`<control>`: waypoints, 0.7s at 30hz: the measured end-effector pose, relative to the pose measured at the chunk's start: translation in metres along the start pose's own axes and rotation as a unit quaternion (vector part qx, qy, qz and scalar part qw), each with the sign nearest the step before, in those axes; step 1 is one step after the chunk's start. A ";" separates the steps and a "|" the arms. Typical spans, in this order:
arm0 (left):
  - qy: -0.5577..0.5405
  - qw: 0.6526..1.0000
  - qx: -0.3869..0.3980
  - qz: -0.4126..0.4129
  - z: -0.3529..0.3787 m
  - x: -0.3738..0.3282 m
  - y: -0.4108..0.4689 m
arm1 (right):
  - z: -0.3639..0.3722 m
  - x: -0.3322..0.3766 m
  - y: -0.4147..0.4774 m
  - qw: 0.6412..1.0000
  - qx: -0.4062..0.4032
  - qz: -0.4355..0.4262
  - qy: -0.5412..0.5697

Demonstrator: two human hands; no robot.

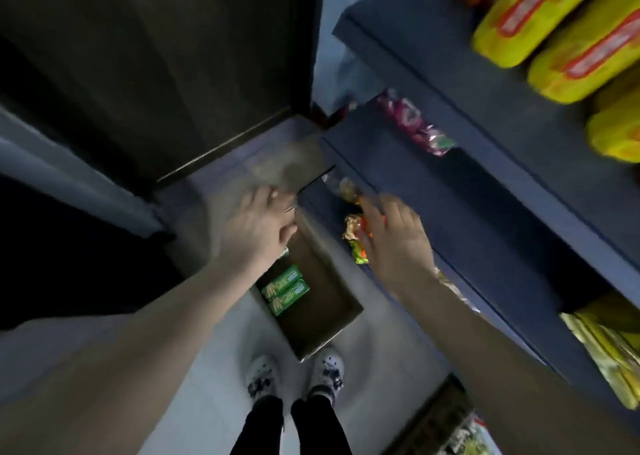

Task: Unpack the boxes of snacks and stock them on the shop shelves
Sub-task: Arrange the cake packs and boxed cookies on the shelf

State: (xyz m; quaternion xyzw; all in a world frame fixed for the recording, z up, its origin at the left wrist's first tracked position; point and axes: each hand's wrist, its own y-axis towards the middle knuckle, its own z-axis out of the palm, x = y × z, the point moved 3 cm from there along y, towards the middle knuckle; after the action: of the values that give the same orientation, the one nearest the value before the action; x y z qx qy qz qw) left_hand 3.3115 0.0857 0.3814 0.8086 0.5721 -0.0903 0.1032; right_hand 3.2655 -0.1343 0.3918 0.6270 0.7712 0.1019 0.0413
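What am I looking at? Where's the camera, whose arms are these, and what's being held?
There is no machine here. One camera worn on a person's head looks forward and down, so the arms are the person's own. The left hand hovers open over a cardboard box on the floor, which holds two green packs. The right hand is on an orange-green snack packet at a lower blue shelf; blur hides whether it grips the packet. On the shelf above lie yellow packs.
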 end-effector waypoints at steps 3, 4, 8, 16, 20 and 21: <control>0.001 0.999 0.040 -0.033 0.073 0.034 -0.027 | 0.080 0.010 -0.014 0.998 0.054 -0.011 0.028; -0.001 0.998 0.049 -0.046 0.096 0.043 -0.035 | 0.106 0.013 -0.019 0.997 0.068 -0.018 0.033; -0.007 0.991 0.106 -0.087 0.197 0.071 -0.069 | 0.205 0.021 -0.046 0.991 0.115 -0.063 0.027; -0.060 0.972 0.191 -0.120 0.382 0.114 -0.113 | 0.391 0.022 -0.103 0.960 0.259 -0.096 0.039; -0.072 0.968 0.210 -0.118 0.450 0.132 -0.116 | 0.454 0.028 -0.120 0.950 0.291 -0.110 0.042; -0.075 0.968 0.208 -0.117 0.463 0.135 -0.116 | 0.469 0.028 -0.124 0.946 0.301 -0.112 0.049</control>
State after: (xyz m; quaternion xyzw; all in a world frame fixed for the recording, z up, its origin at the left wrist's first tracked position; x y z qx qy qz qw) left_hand 3.2336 0.1208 -0.1069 0.7309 0.6218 -0.2790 -0.0366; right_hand 3.2304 -0.0814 -0.0903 0.5141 0.8323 -0.1094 -0.1759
